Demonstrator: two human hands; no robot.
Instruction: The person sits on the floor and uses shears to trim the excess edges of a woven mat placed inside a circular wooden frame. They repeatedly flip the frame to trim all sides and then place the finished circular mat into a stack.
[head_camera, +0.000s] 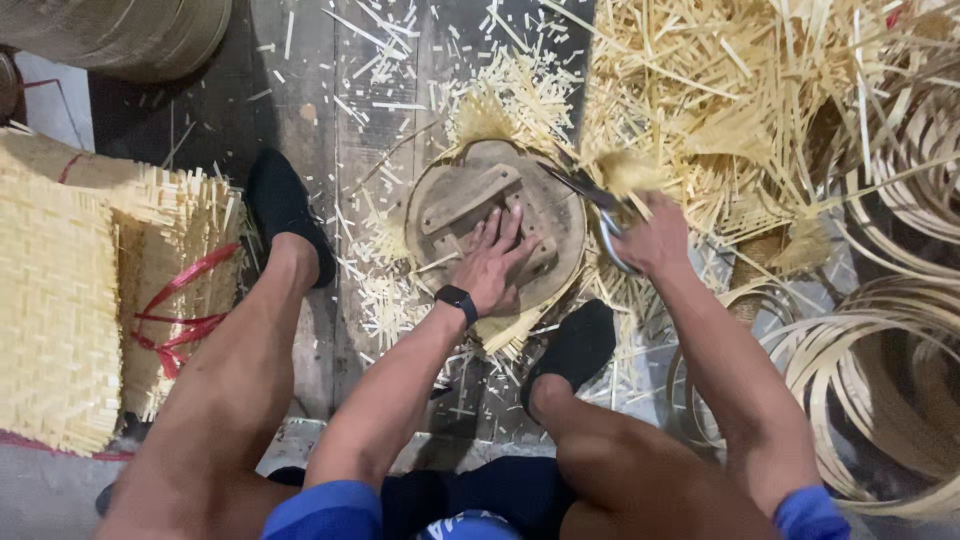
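Left hand (492, 262) lying palm down, fingers spread flat, pressing on the round wooden disc with two nailed cross-battens (455, 205); gripping nothing, wrist carrying a black band (457, 300); forearm reaching forward between the knees. Right hand (652, 240) closed around the looped handles of the metal shears (590, 205), blades pointing up-left over the disc's right rim, meeting a frayed tuft of pale bamboo strips (630, 170); whether the blades are parted cannot be told. Disc sitting on a pale woven bamboo mat (500, 330), its trimmed fringe sticking out beneath the rim, on the dark plank floor (310, 90) between both black-shod feet (285, 205).

Lying left: stack of pale woven bamboo sheets (55, 300), bound with red plastic ribbon (175, 315). Scattering all round the disc: short pale bamboo offcuts (380, 290). Piling at upper right: loose long bamboo splints (720, 80). Coiling at right: thin bamboo hoops (880, 370). Showing at top left: edge of a round woven basket (130, 35).
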